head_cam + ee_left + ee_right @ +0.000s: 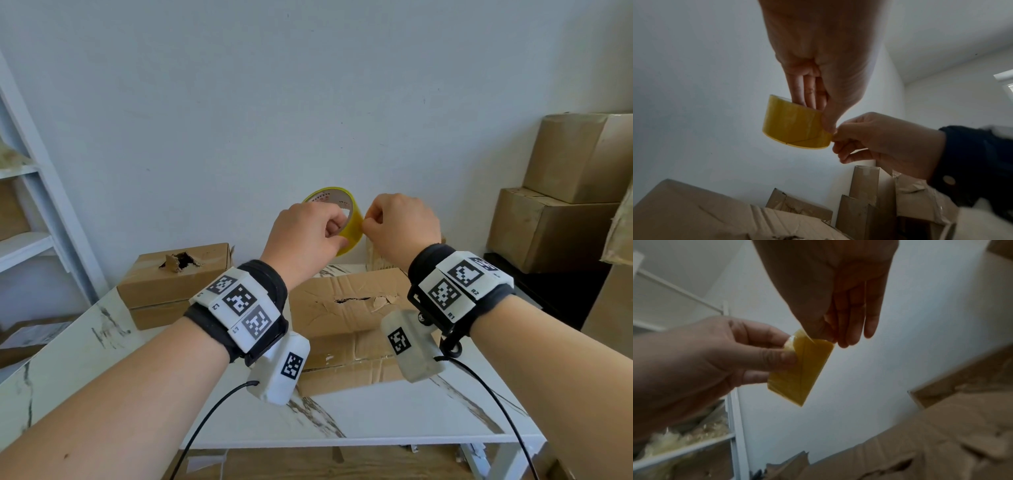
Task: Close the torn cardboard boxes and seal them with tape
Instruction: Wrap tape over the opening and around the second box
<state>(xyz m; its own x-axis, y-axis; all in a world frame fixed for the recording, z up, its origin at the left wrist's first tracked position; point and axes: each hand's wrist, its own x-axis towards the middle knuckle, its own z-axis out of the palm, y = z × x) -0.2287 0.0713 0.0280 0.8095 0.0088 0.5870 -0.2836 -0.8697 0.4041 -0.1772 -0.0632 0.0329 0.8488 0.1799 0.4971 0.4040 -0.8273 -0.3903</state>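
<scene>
A yellow tape roll (347, 222) is held up in the air above the table, in front of the wall. My left hand (330, 234) grips it, fingers through the core and thumb (828, 120) on the outer face. My right hand (368, 222) pinches the tape's loose end (798, 335) at the roll's (800, 369) rim. Below my wrists lies a creased cardboard box (346, 318) with a torn slit (356, 299) in its top. A second box (171, 277) at the back left has a ragged hole (181, 262) on top.
The boxes sit on a white marbled table (394, 414) against the wall. Stacked cardboard boxes (561, 202) stand at the right, beyond a dark gap. A white shelf unit (30, 212) stands at the left. Flattened cardboard (865, 194) leans at the wall behind the table.
</scene>
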